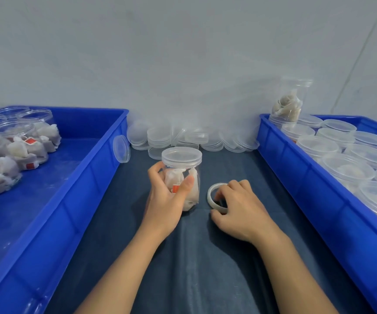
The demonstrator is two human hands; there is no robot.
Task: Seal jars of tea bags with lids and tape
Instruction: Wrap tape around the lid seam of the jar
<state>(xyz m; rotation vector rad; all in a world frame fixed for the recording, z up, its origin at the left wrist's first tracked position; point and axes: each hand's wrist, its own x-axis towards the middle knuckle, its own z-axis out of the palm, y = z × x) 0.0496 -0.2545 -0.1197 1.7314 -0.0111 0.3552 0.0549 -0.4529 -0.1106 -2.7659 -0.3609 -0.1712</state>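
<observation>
- Head view shows the left hand point(164, 200) curled round the clear plastic jar of tea bags point(184, 184), which stands upright at the centre of the dark blue cloth-covered tabletop point(194, 268); thumb in front, fingers point(154, 171) wrapped behind.
- Its clear round lid point(181, 156) already sits on top, so the step in hand looks to be fetching tape for the seam.
- At 3 o'clock of the jar, just beside it, the right hand point(239, 209) rests on the pale ring-shaped roll of tape point(217, 197), fingers bent over the rim; whether they pinch it fully or only touch it I cannot tell, as the hand hides the far side.
- To do this well: find the free end of the tape first, keep the left hand low on the jar so the lid seam stays bare, and turn the jar rather than the roll.
- Press the lid flush before taping.
- Loose clear lids point(183, 139) lie at 12 o'clock, unlidded jars fill the blue plastic crate on the left point(74, 177) at 9, lidded ones the blue plastic crate on the right point(307, 189) at 3.
</observation>
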